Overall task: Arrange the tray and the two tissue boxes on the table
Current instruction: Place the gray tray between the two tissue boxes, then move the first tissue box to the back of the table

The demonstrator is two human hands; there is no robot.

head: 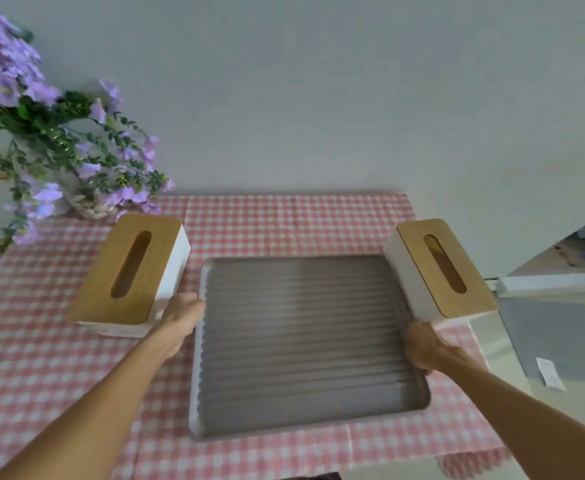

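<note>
Grey ribbed tray [304, 341] centred on pink checked tablecloth [59, 375], left hand [183, 315] and right hand [422, 348] gripping its side rims, left tissue box [131, 271] and right tissue box [440, 271] flanking, touching tray edges, purple flowers [41, 133] back left

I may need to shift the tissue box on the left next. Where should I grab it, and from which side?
Take the left tissue box across its narrow width, around the white side walls below the wooden lid, coming from above or its near end. It lies flat and long. The left hand is at the tray rim just beside it, so the reach looks short.
</note>
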